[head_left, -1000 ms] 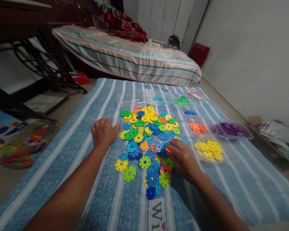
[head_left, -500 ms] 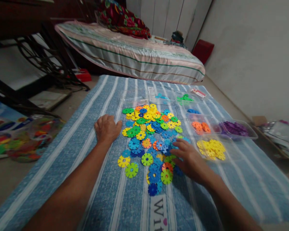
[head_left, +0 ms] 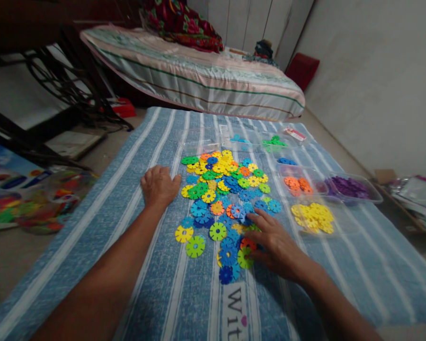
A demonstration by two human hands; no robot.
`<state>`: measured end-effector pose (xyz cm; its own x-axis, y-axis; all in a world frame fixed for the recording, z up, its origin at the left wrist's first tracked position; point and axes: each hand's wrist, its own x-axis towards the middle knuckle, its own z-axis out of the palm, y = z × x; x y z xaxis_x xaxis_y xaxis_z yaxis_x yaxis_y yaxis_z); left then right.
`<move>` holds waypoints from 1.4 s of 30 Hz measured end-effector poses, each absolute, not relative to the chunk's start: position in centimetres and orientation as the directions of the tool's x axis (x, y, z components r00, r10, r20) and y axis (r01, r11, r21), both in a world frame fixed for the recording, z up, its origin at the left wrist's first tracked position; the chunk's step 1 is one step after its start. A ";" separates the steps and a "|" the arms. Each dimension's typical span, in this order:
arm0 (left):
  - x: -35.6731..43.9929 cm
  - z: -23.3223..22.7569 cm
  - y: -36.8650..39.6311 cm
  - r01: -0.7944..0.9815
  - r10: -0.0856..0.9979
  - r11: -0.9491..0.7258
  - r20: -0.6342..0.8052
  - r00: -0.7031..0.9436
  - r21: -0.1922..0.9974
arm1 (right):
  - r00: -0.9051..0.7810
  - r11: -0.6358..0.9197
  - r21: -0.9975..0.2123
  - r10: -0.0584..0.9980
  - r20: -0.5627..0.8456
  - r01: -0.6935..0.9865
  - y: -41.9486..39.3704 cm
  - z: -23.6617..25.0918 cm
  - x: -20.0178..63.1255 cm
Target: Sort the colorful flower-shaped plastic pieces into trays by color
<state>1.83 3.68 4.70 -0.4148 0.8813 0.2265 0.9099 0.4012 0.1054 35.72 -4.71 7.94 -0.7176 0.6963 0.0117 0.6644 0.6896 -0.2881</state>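
Note:
A loose heap of notched plastic discs (head_left: 230, 182) in yellow, blue, green and orange is spread over the striped cloth. Left of the heap, my left hand (head_left: 159, 186) rests on the cloth with its thumb apart and nothing in it. My right hand (head_left: 275, 239) hovers low over the heap's near right side, fingers spread. Its fingertips are at or just above the discs, close to a lime-green disc (head_left: 245, 257) and an orange disc (head_left: 247, 244). Some discs under that hand are hidden. A dark blue disc (head_left: 226, 274) lies at the heap's near end.
Clear plastic boxes hold sorted discs: yellow discs (head_left: 313, 218), orange discs (head_left: 297, 184), purple discs (head_left: 348, 188), green discs (head_left: 274, 142) and light blue discs (head_left: 239, 139). A bed (head_left: 199, 80) stands beyond the blue striped cloth (head_left: 117, 189). At left is a dark metal stand (head_left: 57, 80).
My right hand has shifted a little toward me and to the left, its fingers now spread wider over the discs. My left hand stays in place. The view has tilted slightly.

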 end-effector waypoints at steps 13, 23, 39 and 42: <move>1.9 4.7 3.7 0.912 0.884 0.396 0.227 -0.409 0.105 | -0.597 0.582 -0.534 0.784 0.169 0.613 -3.6 6.1 37.0; 1.7 4.4 3.7 0.909 0.881 0.394 0.227 -0.416 0.136 | -0.317 0.573 -0.359 0.762 0.565 0.737 0.8 8.8 40.2; 2.1 4.9 3.5 0.905 0.874 0.405 0.233 -0.426 0.133 | -0.589 0.682 -0.209 0.719 0.369 0.701 -1.7 5.2 31.4; 2.2 5.0 3.5 0.901 0.876 0.409 0.218 -0.431 0.143 | -0.559 0.639 -0.172 0.751 0.352 0.750 -1.1 4.7 31.9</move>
